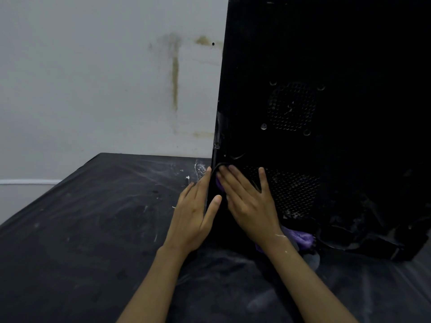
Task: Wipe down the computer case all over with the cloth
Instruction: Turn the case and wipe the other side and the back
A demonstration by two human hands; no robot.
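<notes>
Straight, spread fingers (pixel 235 183) of the right hand (pixel 249 201) press the purple cloth (pixel 302 238) flat against the lower side panel of the black computer case (pixel 326 66). The cloth shows by the fingertips and below the wrist. The left hand (pixel 193 213), its fingers also straight, rests on the case's left edge. The case stands upright on a dusty, scuffed black bench (pixel 81 229) that stretches wide to the left of the hands. Behind is a pale wall (pixel 93 78) with a brown streak (pixel 175 78).

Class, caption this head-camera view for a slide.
Right hand presses purple cloth against black computer case; left hand touches its edge.
</notes>
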